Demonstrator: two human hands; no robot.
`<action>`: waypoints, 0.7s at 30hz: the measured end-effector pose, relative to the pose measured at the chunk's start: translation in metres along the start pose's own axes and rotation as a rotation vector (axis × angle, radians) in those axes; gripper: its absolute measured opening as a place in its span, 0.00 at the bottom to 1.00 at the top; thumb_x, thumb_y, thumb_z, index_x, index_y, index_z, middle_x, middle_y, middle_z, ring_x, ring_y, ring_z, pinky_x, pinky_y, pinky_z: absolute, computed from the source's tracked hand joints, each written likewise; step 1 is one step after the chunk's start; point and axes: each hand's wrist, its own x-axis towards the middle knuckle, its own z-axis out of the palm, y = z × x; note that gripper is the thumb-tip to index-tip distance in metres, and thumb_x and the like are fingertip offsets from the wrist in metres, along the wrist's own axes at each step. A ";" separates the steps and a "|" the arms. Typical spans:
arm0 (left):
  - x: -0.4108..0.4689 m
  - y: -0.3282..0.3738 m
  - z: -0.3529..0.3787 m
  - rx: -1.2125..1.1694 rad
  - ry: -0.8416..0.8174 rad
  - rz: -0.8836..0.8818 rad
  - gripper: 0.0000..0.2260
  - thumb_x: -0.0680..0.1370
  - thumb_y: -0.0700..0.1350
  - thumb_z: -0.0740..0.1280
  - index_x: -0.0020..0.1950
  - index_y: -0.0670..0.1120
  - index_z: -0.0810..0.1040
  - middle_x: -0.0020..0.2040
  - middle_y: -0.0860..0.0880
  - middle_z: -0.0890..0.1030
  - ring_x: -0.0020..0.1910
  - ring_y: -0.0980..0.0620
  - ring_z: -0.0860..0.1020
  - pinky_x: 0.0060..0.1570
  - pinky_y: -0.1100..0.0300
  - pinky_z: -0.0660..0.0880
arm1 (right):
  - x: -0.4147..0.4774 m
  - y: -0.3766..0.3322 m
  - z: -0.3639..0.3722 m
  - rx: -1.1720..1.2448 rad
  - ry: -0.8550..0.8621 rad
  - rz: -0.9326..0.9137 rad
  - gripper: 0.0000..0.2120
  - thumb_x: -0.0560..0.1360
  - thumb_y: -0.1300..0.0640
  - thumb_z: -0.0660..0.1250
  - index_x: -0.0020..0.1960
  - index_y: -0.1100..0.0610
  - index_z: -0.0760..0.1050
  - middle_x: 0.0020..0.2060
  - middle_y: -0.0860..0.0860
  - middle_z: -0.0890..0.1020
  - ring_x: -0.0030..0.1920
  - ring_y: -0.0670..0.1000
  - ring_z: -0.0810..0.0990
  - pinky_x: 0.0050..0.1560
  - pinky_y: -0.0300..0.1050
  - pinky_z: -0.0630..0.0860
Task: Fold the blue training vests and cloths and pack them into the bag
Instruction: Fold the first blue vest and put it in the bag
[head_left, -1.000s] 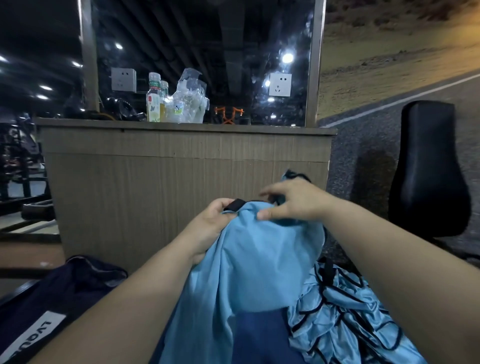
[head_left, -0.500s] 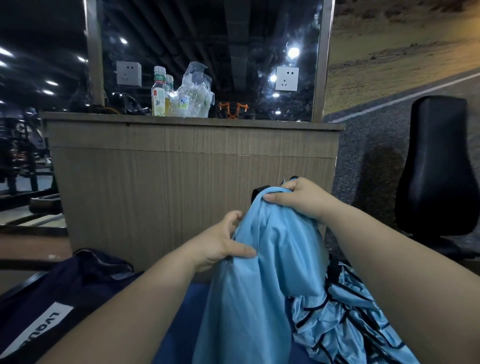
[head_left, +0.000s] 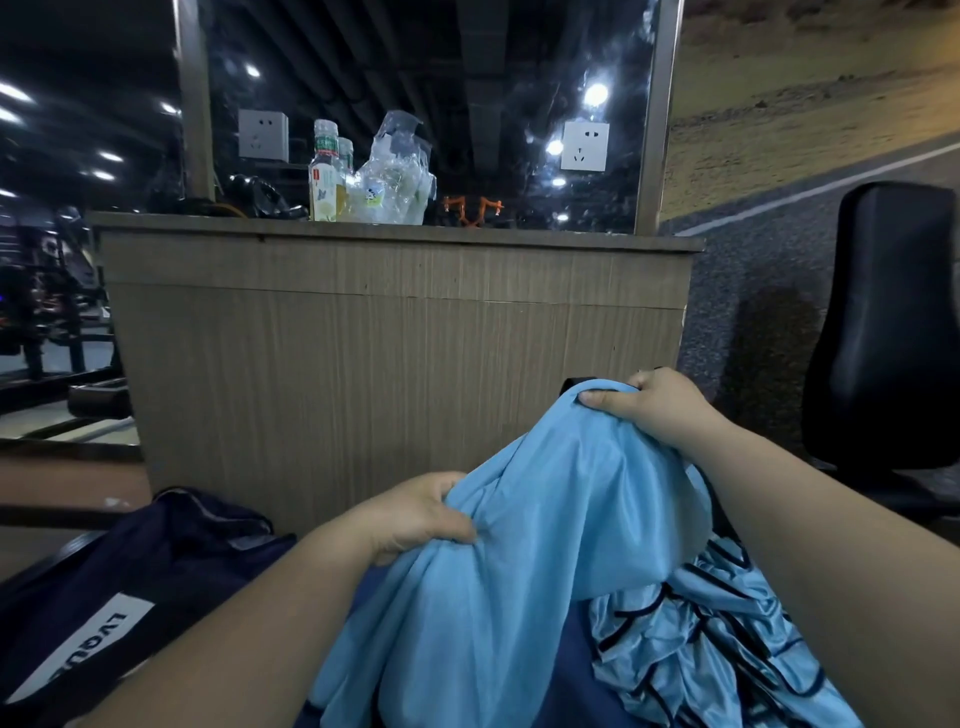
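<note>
A light blue cloth (head_left: 540, 561) hangs stretched between both hands in front of me. My right hand (head_left: 654, 408) pinches its upper edge, where a black trim shows, higher and to the right. Lower and to the left, my left hand (head_left: 421, 514) grips a fold of the same cloth. Under the cloth on the right lies a heap of shiny blue training vests (head_left: 711, 649) with black edging. A dark navy bag (head_left: 135, 577) with a white label sits at the lower left, its opening facing up.
A wooden counter (head_left: 395, 332) stands close ahead, with bottles (head_left: 326, 174) and a clear plastic bag (head_left: 397, 176) on top before a dark glass pane. A black padded seat (head_left: 888, 322) stands at the right. Gym equipment shows at the far left.
My hands have drawn apart along the cloth: the left hand slid down and left, the right hand moved right holding the top edge. The cloth is now spread wider between them.
</note>
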 end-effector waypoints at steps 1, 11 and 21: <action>0.001 -0.003 -0.001 -0.001 0.037 -0.009 0.19 0.66 0.36 0.67 0.57 0.41 0.78 0.49 0.44 0.83 0.47 0.46 0.82 0.52 0.48 0.78 | 0.001 0.002 0.001 -0.005 0.018 0.002 0.24 0.66 0.39 0.76 0.34 0.59 0.71 0.33 0.51 0.78 0.35 0.50 0.77 0.36 0.44 0.71; 0.004 -0.030 -0.023 0.017 0.164 0.028 0.14 0.78 0.44 0.70 0.63 0.51 0.74 0.59 0.51 0.81 0.54 0.56 0.81 0.52 0.61 0.78 | 0.016 0.033 0.008 -0.162 0.139 0.081 0.28 0.66 0.37 0.74 0.30 0.56 0.63 0.27 0.50 0.70 0.31 0.51 0.71 0.31 0.45 0.63; -0.004 -0.067 -0.087 0.123 -0.109 -0.333 0.30 0.63 0.43 0.77 0.65 0.47 0.75 0.61 0.43 0.81 0.60 0.43 0.79 0.63 0.44 0.74 | 0.027 0.064 0.049 -0.636 -0.095 0.201 0.31 0.65 0.30 0.70 0.51 0.57 0.80 0.52 0.54 0.82 0.51 0.56 0.80 0.49 0.47 0.77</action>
